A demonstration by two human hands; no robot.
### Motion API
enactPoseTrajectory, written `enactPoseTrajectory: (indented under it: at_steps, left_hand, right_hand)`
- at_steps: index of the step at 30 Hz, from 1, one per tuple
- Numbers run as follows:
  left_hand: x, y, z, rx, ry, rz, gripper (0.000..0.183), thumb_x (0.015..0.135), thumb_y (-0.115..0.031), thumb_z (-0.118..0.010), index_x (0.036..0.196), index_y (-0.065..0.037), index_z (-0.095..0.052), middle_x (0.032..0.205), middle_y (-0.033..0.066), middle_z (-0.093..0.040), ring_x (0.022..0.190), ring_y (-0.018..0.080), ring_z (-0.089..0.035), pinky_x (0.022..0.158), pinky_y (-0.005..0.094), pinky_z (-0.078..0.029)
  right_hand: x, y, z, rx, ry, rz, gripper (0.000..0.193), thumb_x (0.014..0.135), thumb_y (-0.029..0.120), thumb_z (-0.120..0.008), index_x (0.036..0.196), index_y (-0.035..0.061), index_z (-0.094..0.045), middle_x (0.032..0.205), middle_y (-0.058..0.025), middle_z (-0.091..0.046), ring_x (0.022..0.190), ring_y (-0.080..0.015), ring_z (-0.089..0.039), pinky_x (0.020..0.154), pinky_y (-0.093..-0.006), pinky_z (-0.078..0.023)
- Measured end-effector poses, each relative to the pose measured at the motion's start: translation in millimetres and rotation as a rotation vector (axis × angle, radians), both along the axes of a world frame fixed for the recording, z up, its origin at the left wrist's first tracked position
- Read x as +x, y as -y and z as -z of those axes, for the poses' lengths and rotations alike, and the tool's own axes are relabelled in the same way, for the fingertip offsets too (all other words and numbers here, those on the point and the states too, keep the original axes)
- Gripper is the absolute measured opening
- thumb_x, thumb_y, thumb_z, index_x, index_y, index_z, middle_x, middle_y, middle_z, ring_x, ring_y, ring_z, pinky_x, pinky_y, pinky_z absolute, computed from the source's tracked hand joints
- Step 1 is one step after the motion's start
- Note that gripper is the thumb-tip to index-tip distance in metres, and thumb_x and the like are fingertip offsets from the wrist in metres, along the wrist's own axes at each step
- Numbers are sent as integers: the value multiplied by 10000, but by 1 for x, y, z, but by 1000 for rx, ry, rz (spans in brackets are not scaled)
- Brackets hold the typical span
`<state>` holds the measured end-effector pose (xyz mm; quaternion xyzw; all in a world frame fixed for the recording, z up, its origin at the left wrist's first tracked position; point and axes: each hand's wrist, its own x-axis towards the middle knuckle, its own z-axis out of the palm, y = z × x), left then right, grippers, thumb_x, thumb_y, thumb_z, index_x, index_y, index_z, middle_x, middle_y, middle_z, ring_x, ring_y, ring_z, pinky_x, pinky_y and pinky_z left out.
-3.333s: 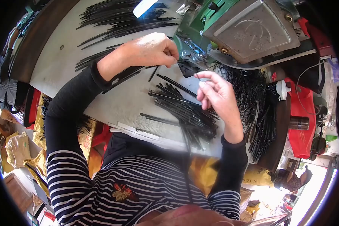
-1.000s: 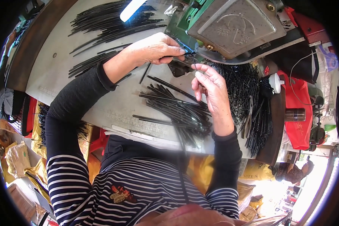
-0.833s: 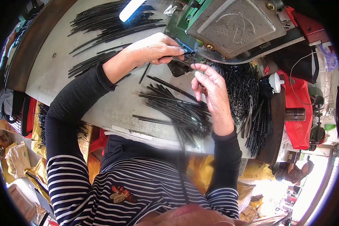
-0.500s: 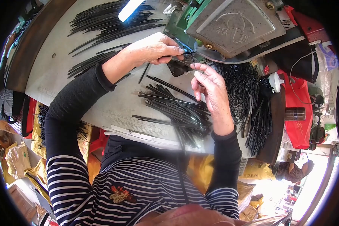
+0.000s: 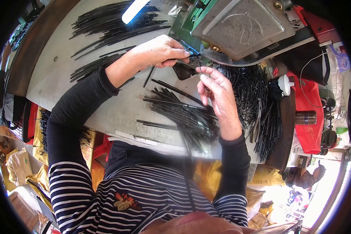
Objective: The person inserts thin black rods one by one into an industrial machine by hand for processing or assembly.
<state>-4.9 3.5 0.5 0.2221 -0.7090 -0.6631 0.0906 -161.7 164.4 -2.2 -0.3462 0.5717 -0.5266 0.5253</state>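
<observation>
Both hands raised, fingertips pinched — left hand (image 5: 160, 52), right hand (image 5: 216, 91).

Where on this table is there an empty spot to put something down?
The best bare patch of table lies under the left forearm, between the far rods and the near pile of rods. Another bare strip runs along the far left edge, beside the dark rim. It is crowded by the machine, where the left hand and right hand work, and on the right side.

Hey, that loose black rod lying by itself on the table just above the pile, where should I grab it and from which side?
Probably near the middle of the single black rod, pinched across its thin width from above. It lies flat on the grey table, slanting, and apart from the pile of black rods, so its mid-length is clear. Its upper-left end sits near the left hand.
</observation>
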Motion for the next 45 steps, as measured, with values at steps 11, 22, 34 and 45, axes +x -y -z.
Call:
enactPoseTrajectory:
  at_steps: [11,22,34,45]
  left_hand:
    - [1,-1,0,4,6,-2,359,889,-325,-573,918,27,-634,480,-54,-362,407,33,-288,384,208,-196]
    - [3,-28,-6,-97,-24,84,375,887,-363,-536,898,-8,-656,497,-16,-476,405,54,-423,384,217,-333]
    - [29,16,-24,-708,177,7,228,832,-185,-544,902,14,-631,771,105,-669,617,183,-646,577,287,-515]
    - [30,67,52,-1485,212,-434,238,740,-228,-652,907,-61,-625,979,53,-539,963,213,-540,748,363,-485]
  right_hand:
    - [-1,1,1,-3,45,29,272,883,142,-536,1107,-11,-523,661,-47,-567,464,-97,-493,440,-197,-395]
    - [-29,2,30,-331,409,316,170,876,100,-542,1023,28,-587,793,-64,-627,642,-134,-612,568,-255,-519]
    - [-30,5,27,-271,272,227,215,913,199,-529,996,4,-567,857,-101,-632,760,-182,-647,620,-284,-544]
    - [-26,5,28,-297,327,197,196,930,162,-489,1013,10,-582,846,-96,-634,738,-167,-655,644,-312,-585]
